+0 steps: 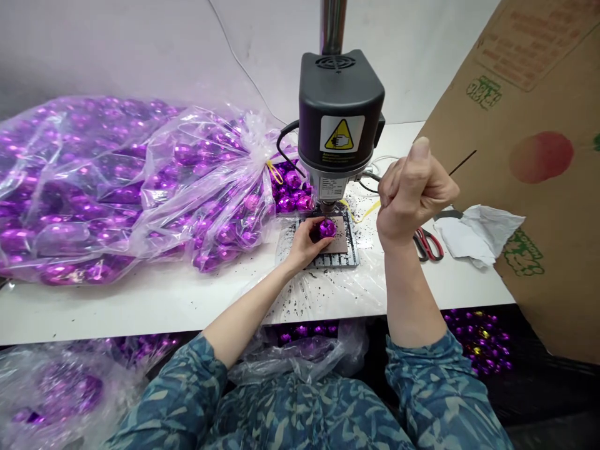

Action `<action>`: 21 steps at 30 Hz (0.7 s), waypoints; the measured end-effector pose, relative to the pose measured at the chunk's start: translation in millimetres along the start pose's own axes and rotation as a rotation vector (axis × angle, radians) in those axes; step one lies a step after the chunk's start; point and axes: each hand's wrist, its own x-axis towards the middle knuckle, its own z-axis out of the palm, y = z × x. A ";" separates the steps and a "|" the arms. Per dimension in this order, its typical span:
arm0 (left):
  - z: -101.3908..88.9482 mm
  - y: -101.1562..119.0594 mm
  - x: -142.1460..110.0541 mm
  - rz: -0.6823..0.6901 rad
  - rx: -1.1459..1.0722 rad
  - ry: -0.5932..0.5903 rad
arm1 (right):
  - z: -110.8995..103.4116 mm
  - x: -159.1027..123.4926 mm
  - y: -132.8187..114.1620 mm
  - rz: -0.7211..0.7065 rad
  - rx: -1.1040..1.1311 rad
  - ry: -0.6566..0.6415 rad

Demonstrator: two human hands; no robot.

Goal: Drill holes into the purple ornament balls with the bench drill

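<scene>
My left hand [305,245] is closed round a shiny purple ball ornament [327,229], holding it on a brown board [338,244] on the base plate [354,259] of a small drill press [341,103]. The ball sits right under the chuck [327,206]; the bit itself cannot be made out. Raised at the right of the machine, my right hand [412,187] is a fist round the press's feed handle, mostly hidden by the fingers. A thin dark rod [464,161] sticks out beyond the fist.
Large clear bags of purple balls [140,187] fill the table's left side. Red-handled scissors [429,245] and crumpled white paper [478,234] lie to the right, beside a big cardboard box [529,144]. Dark flakes litter the white table [225,306]. More balls [482,340] are below its edge.
</scene>
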 end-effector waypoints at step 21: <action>0.7 -3.9 -1.8 0.008 -0.054 0.017 | -10.5 -19.9 25.8 -0.293 0.142 0.008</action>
